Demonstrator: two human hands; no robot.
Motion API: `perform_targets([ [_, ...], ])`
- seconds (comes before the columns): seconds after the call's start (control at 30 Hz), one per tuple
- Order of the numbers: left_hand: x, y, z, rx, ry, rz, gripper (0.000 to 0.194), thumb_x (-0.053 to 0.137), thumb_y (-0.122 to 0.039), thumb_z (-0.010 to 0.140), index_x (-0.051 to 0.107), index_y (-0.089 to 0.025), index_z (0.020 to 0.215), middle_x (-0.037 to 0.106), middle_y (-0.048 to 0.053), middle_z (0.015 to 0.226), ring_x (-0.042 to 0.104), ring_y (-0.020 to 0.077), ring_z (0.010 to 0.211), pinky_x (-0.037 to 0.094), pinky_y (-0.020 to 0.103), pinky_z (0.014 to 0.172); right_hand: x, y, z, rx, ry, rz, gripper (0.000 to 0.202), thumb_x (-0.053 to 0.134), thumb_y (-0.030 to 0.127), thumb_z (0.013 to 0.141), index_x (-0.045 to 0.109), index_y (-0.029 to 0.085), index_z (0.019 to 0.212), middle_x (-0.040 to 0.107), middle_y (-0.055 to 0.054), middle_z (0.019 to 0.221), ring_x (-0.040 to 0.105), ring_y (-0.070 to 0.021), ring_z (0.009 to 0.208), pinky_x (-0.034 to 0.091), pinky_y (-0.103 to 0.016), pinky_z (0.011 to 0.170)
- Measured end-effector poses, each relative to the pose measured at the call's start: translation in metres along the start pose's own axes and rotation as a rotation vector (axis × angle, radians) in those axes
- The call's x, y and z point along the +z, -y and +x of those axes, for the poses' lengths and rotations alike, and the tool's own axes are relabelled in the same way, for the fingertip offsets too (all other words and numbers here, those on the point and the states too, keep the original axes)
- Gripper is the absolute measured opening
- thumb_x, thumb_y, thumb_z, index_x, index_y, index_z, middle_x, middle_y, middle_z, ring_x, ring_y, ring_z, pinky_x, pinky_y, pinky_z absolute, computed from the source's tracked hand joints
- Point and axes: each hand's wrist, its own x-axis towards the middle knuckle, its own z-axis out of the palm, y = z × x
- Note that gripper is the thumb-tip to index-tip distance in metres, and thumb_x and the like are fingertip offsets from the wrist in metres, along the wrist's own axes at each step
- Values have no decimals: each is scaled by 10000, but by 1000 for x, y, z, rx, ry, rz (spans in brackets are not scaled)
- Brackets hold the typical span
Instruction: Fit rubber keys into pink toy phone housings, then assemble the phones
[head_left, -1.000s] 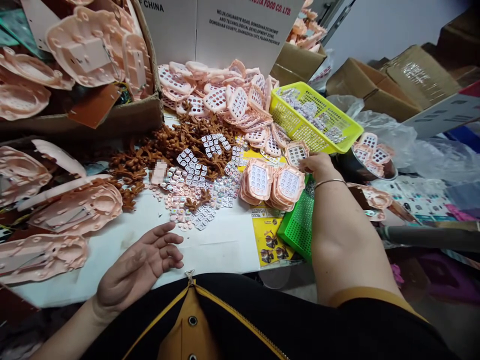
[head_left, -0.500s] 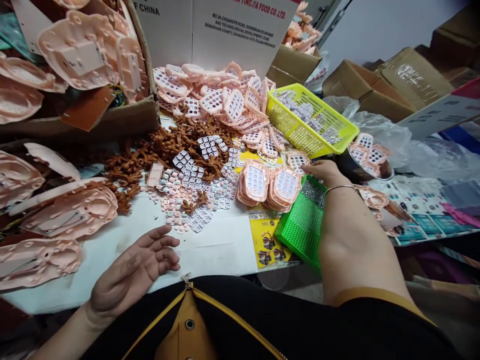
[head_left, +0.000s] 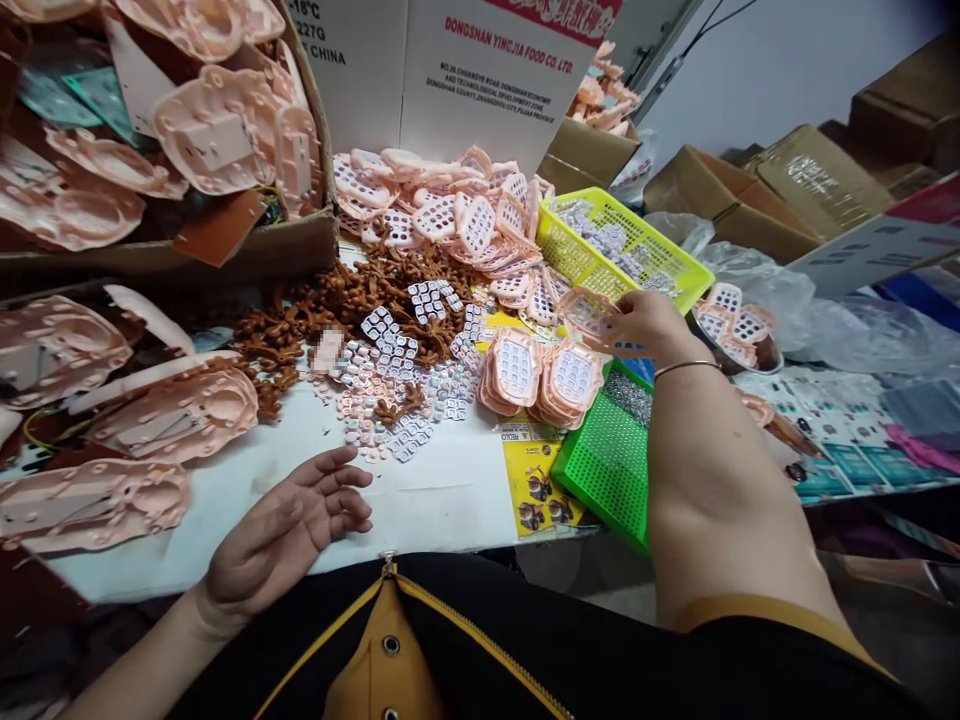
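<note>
My right hand (head_left: 649, 325) is lifted above the table and grips a pink keypad shell (head_left: 588, 308) by its edge, in front of the yellow basket (head_left: 679, 288). Just below it stand two stacks of pink keypad shells (head_left: 541, 375) and a green basket (head_left: 600, 470) holding small metal bits. My left hand (head_left: 289, 530) rests palm up on the white table top (head_left: 442, 490) near the front edge, fingers apart and holding nothing. Loose white rubber keypads (head_left: 390, 345) and brown plastic parts (head_left: 352, 290) lie beyond it.
A heap of pink shells (head_left: 442, 205) lies against a white carton (head_left: 465, 60) at the back. Large pink housings (head_left: 172, 410) fill the left side and a cardboard box (head_left: 247, 250). A bowl of shells (head_left: 739, 320), plastic bags and brown cartons stand to the right.
My right hand has picked a pink keypad shell off the table by the stacks and raised it. My left hand has stayed where it was. The view shifted slightly.
</note>
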Motion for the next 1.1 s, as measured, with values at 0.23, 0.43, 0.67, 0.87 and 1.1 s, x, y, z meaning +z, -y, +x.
perform_targets([
  [0.23,-4,3,-2,25,52,-9,522,756,-374,760,671,-215,1250,696,97,1114,677,219,911,580,357,837,0,86,18,-195,-349,374,263,705,385,769,551,197,671,555,4,659,535,-152,667,422,-311,650],
  [0.43,-5,9,-1,64,112,-29,488,736,-354,792,661,-216,1254,682,95,1140,679,202,919,566,354,848,6,173,-32,-224,-175,904,384,713,485,783,504,214,609,527,25,517,502,-106,456,378,-243,436],
  [0.67,-10,13,-1,74,150,-76,472,751,-334,789,657,-198,1232,679,92,1120,688,185,908,539,326,837,23,218,-125,-347,93,1103,410,845,476,625,553,194,562,556,21,483,478,-80,386,333,-220,360],
  [0.87,-3,18,-1,284,39,-36,544,793,-284,755,609,-280,1267,598,72,1328,659,180,1038,517,327,901,59,221,-209,-234,412,1358,413,870,496,564,590,195,606,539,54,485,443,-53,409,351,-195,382],
  [1.1,1,26,-16,322,123,141,764,857,-461,648,598,-177,1308,716,133,1108,702,214,823,552,314,726,105,208,-324,-43,1037,1305,471,773,626,666,574,204,727,594,46,529,509,-101,388,438,-241,381],
])
